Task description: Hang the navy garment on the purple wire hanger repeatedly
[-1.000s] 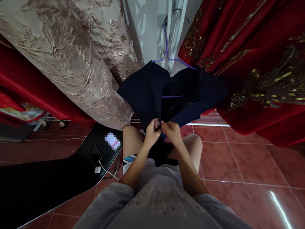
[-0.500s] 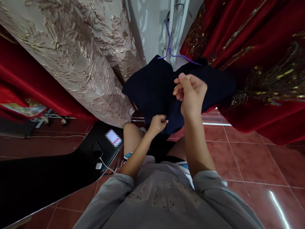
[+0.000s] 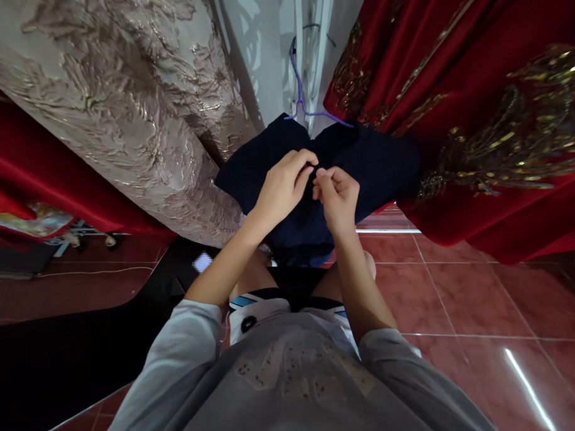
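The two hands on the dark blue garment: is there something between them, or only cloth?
In the head view, only a narrow strip of the dark blue garment shows between the left hand and the right hand; their fingertips nearly meet.

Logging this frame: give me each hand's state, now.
Left hand: closed, pinching the dark navy garment near its collar.
Right hand: closed, pinching the same garment beside it.

Hanger (image 3: 301, 96) lower bar behind navy garment (image 3: 378, 168); phone (image 3: 201, 262) screen blurred
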`<state>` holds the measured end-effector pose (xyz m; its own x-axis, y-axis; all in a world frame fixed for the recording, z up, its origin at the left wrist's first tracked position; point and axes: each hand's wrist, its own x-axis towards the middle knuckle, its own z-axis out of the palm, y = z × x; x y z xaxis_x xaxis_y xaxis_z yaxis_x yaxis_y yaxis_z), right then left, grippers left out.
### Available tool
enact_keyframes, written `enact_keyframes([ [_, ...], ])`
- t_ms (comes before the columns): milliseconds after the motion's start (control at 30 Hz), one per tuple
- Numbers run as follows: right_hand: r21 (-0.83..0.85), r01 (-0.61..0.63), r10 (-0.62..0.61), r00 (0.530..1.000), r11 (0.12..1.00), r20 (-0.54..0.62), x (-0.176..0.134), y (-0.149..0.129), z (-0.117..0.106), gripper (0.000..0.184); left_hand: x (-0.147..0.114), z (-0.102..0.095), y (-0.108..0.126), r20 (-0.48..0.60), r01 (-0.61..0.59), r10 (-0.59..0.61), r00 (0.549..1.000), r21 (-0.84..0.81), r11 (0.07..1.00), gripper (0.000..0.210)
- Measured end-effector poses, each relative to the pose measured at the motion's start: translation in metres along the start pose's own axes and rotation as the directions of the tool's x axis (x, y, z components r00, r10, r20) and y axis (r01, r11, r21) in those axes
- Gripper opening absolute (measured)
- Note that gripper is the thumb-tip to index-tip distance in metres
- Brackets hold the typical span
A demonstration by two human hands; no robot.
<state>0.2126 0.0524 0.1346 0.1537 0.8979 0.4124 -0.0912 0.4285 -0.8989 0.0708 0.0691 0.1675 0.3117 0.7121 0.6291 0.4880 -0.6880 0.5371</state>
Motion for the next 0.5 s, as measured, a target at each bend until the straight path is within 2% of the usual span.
enact_keyframes([
  [67, -0.014, 0.017, -0.017, 1.000, 1.000, -0.005, -0.002, -0.004, -0.001, 0.046, -0.001, -0.001, 0.000, 0.031, -0.027, 0.026, 0.999, 0.017, 0.999, 0.008],
  [167, -0.075, 0.053, -0.053, 0.999, 0.996, 0.000, 0.000, -0.009, -0.003, 0.047, -0.002, -0.008, 0.008, -0.006, -0.040, 0.040, 0.999, 0.009, 0.999, 0.009],
  [233, -0.146, 0.029, -0.029, 1.000, 0.989, 0.003, 0.002, -0.003, -0.006, 0.047, 0.000, -0.019, 0.013, -0.081, -0.024, 0.024, 0.996, 0.006, 1.000, 0.013],
  [300, -0.238, -0.031, 0.032, 0.999, 0.971, 0.001, 0.002, 0.009, -0.011, 0.047, 0.004, -0.035, 0.007, -0.223, 0.025, -0.021, 0.975, 0.017, 1.000, 0.017],
  [333, -0.278, -0.062, 0.066, 0.998, 0.959, 0.002, 0.000, 0.016, -0.013, 0.046, 0.007, -0.044, -0.002, -0.320, 0.059, -0.048, 0.946, 0.024, 0.998, 0.019],
  [400, -0.321, -0.103, 0.113, 0.993, 0.941, 0.013, -0.007, 0.027, -0.015, 0.043, 0.011, -0.061, -0.032, -0.524, 0.133, -0.107, 0.845, 0.011, 0.991, 0.022],
  [467, -0.315, -0.121, 0.138, 0.990, 0.941, 0.032, -0.015, 0.033, -0.014, 0.040, 0.008, -0.068, -0.072, -0.698, 0.183, -0.199, 0.688, -0.099, 0.978, 0.021],
  [500, -0.299, -0.128, 0.147, 0.988, 0.946, 0.044, -0.020, 0.035, -0.011, 0.040, 0.003, -0.067, -0.091, -0.724, 0.235, -0.347, 0.596, -0.256, 0.938, 0.021],
])
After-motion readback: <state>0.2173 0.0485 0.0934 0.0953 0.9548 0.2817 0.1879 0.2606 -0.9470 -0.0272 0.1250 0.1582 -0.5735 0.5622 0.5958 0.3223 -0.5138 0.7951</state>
